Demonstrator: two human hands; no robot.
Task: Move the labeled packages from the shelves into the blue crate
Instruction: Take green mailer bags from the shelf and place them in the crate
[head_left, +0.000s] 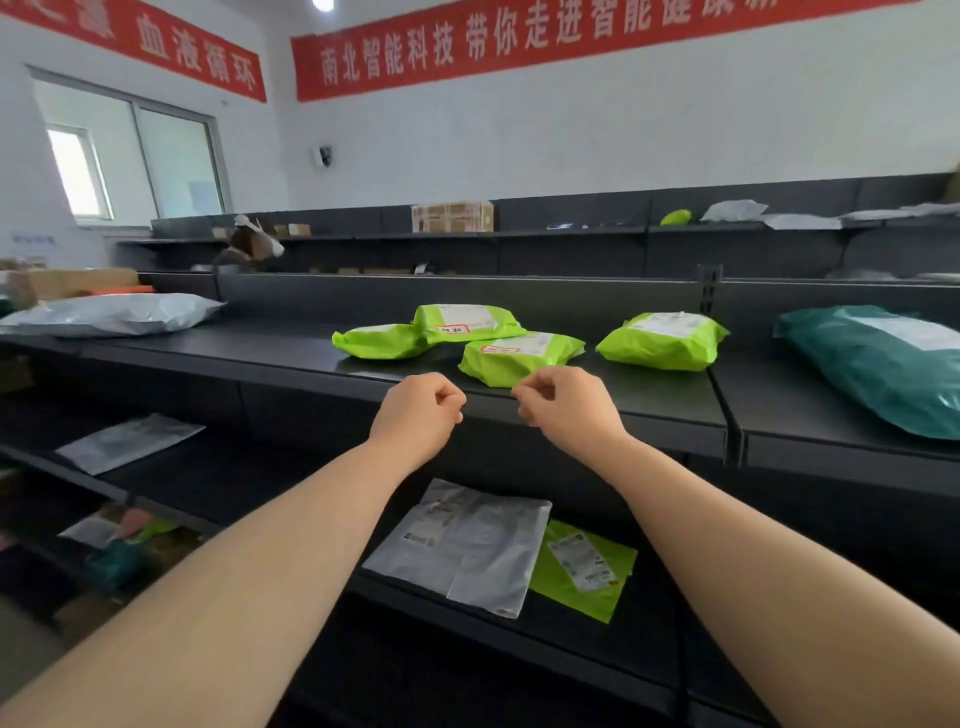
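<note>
Head view looks down two bare forearms reaching toward a dark shelf (571, 400) at about chest height. Both hands hang just above its front edge, close together but not touching. The left hand (423, 410) is curled loosely, fingers tucked under, with nothing in it. The right hand (566, 405) is curled the same way and also empty; its knuckles sit just in front of the nearest green package (511, 358), and I cannot tell whether they touch it.

Four bright green labeled packages lie on that shelf. The nearest one is in the middle; behind it a second package (467, 322) rests partly on a third (382, 340) to the left, and a fourth (662, 340) lies apart to the right. Each shows a white label on top. Further right on the neighbouring shelf section is a large dark teal bag (878, 364), and far to the left a grey bag (111, 314).

On the lower shelf, between the forearms, a flat grey mailer (467, 545) overlaps a flat green mailer (584, 569). Another grey mailer (130, 441) lies on the lower shelf to the left. Red banners (519, 47) hang on the white wall behind.
</note>
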